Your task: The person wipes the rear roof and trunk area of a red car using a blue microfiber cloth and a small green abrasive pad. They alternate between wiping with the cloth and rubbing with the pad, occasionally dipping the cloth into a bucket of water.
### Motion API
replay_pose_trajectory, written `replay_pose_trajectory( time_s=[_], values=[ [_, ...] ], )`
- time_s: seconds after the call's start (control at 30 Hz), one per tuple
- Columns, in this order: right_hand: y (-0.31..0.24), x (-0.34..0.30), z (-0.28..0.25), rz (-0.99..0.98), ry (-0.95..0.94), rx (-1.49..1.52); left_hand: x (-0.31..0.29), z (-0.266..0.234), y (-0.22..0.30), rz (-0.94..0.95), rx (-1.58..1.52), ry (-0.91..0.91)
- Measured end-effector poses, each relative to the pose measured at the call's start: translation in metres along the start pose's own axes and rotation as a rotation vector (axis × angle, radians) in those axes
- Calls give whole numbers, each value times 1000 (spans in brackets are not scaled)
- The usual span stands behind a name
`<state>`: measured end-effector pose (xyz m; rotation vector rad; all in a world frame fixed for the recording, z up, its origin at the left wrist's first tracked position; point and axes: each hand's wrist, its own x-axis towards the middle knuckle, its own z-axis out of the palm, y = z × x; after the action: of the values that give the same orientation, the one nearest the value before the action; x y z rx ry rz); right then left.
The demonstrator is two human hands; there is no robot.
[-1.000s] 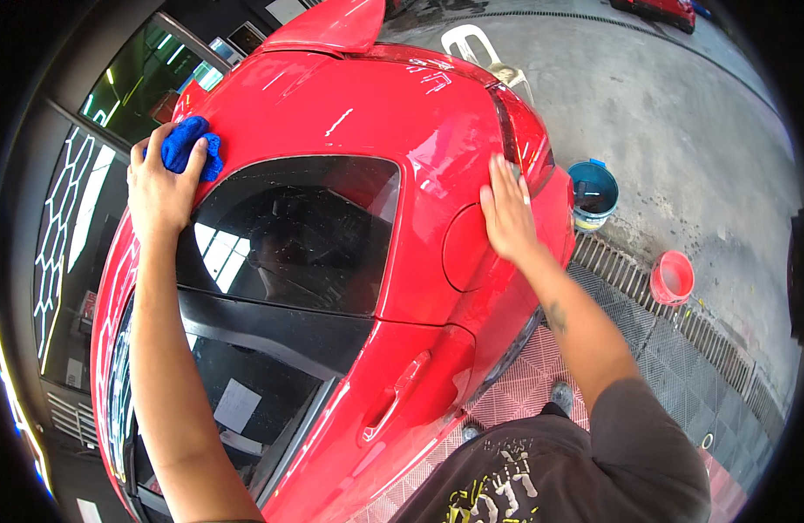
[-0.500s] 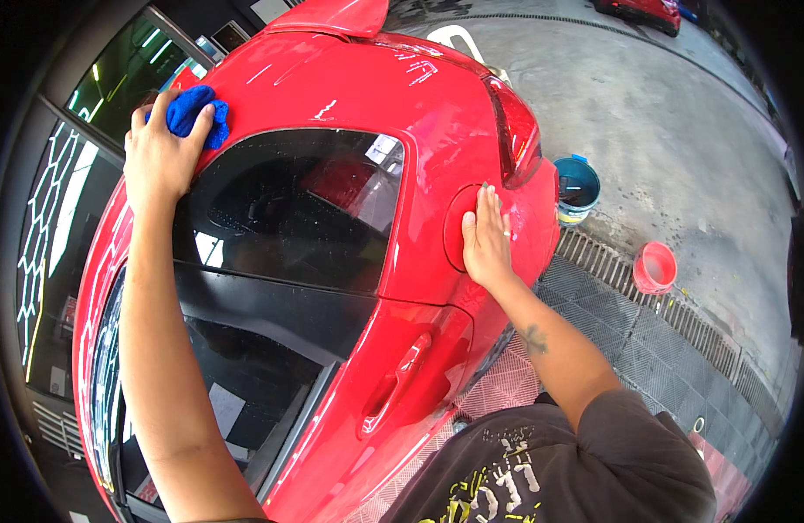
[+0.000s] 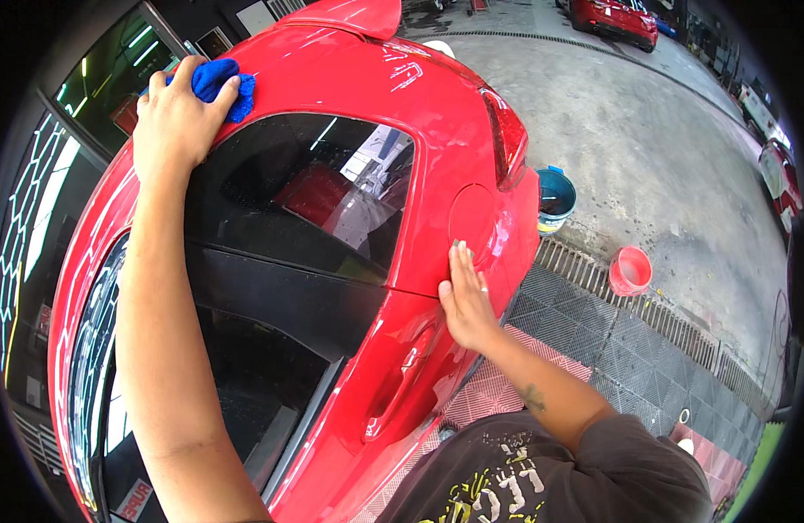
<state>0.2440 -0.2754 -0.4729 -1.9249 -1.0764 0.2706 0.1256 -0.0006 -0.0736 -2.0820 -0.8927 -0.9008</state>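
A glossy red car (image 3: 349, 78) fills the middle of the head view, with its dark rear side window (image 3: 297, 187) facing me. My left hand (image 3: 177, 118) grips a crumpled blue microfiber cloth (image 3: 223, 83) at the roof edge above that window. With fingers stretched out, my right hand (image 3: 468, 301) lies flat on the rear side panel, just below the round fuel flap (image 3: 471, 213). Nothing shows in it. Nearer to me than that hand is the red door handle (image 3: 402, 382). The cloth's underside is hidden.
Beyond the tail light (image 3: 506, 139), a blue-green bucket (image 3: 555, 200) and a pink bucket (image 3: 630, 270) stand near the drain grate (image 3: 585, 272). Grey and pink floor tiles (image 3: 628, 340) run alongside the car. Another red car (image 3: 613, 22) is parked far back.
My right hand has slid nearer to me along the panel, off the fuel flap toward the door seam. My left hand still holds the cloth at the roof edge. The view has shifted slightly.
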Motion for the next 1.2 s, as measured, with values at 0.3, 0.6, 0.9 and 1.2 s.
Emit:
replay_pose_trajectory(
  time_s=[0.3,0.6,0.9,1.2],
  values=[
    [-4,35,-11,31,7,56,1,-2,-5,9,-17,22],
    [5,46,-14,-16,52,-9,1,4,1,14,-11,35],
    [-11,64,-20,17,44,9,4,7,-12,11,8,37],
    [104,122,-42,103,391,318,9,17,-8,54,15,69]
  ],
)
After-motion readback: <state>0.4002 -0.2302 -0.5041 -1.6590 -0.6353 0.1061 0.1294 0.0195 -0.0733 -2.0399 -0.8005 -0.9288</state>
